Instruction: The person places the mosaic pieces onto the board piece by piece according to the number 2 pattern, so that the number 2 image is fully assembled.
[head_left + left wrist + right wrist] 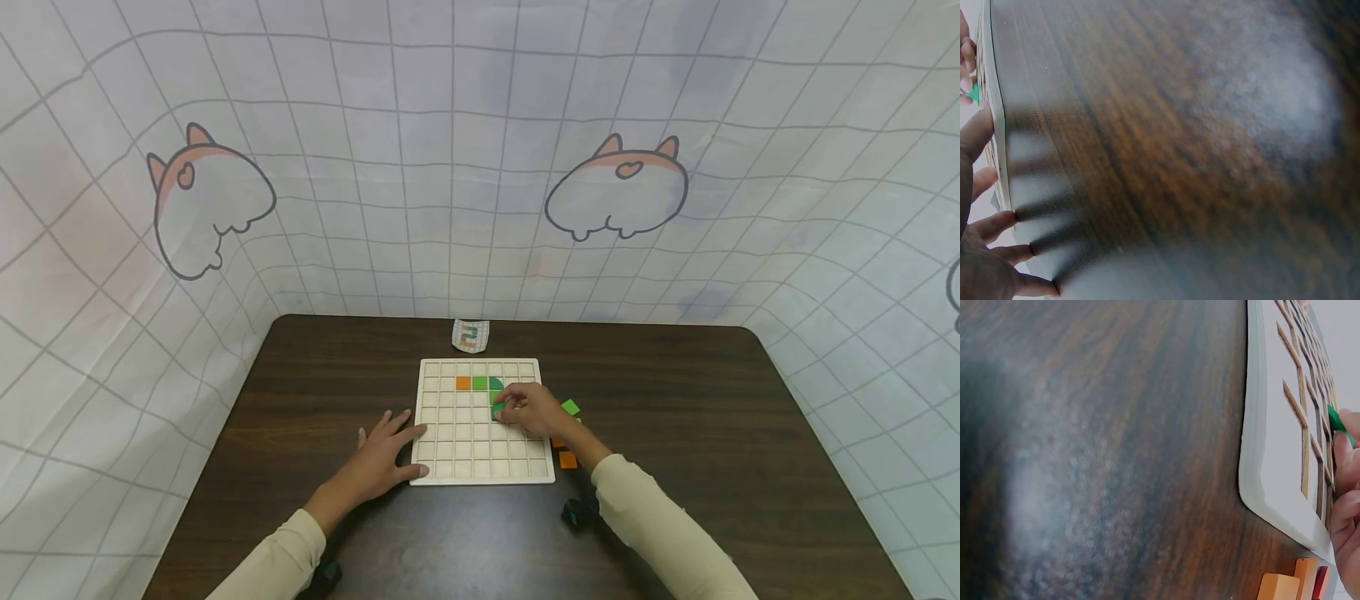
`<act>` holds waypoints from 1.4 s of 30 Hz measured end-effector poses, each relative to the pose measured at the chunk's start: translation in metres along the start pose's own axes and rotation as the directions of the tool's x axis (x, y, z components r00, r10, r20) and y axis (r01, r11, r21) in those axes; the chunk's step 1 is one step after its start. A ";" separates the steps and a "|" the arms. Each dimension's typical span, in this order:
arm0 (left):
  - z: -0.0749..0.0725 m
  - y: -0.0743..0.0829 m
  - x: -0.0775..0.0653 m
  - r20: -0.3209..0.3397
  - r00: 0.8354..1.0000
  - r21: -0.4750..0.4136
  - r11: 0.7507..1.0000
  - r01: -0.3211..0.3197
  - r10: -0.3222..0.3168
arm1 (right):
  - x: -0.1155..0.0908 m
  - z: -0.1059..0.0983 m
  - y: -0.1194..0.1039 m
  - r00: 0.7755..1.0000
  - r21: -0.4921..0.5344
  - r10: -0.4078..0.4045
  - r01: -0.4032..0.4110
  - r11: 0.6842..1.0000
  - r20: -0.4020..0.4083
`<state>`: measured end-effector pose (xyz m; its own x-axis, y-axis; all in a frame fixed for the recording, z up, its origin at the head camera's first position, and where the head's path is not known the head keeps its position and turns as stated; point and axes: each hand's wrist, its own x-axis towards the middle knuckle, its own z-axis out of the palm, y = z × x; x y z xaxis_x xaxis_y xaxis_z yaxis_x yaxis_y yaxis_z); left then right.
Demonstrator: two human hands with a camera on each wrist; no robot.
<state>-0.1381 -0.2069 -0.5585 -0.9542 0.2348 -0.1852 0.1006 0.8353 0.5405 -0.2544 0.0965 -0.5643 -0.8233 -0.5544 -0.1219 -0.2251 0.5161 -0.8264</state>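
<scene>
A cream grid board [465,450] lies flat on the dark wooden table. In one of its upper rows sit an orange square tile [462,383], a green square tile [479,383] and a dark green rounded tile [495,383]; a light green tile [494,397] lies below the rounded one. My right hand [528,408] reaches over the board and pinches a dark green tile [1339,424] between thumb and fingers, tilted at the grid in the right wrist view. With fingers spread, my left hand [382,458] rests at the board's left edge, thumb and a finger touching its rim.
Loose tiles lie right of the board, among them a green tile [570,407] and an orange tile [567,460], partly under the right forearm. A small card with a coloured pattern [470,336] lies behind the board. A white gridded cloth [480,208] surrounds the table.
</scene>
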 end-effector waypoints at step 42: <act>0.000 0.002 -0.001 -0.017 1.000 0.010 1.000 -0.016 0.016 | -0.004 0.006 -0.009 0.996 -0.069 0.063 -0.067 0.995 -0.056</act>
<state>-0.1367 -0.2055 -0.5573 -0.9570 0.2400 -0.1627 0.1187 0.8363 0.5353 -0.2463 0.0902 -0.5599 -0.8636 -0.4834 -0.1430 -0.2049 0.5959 -0.7765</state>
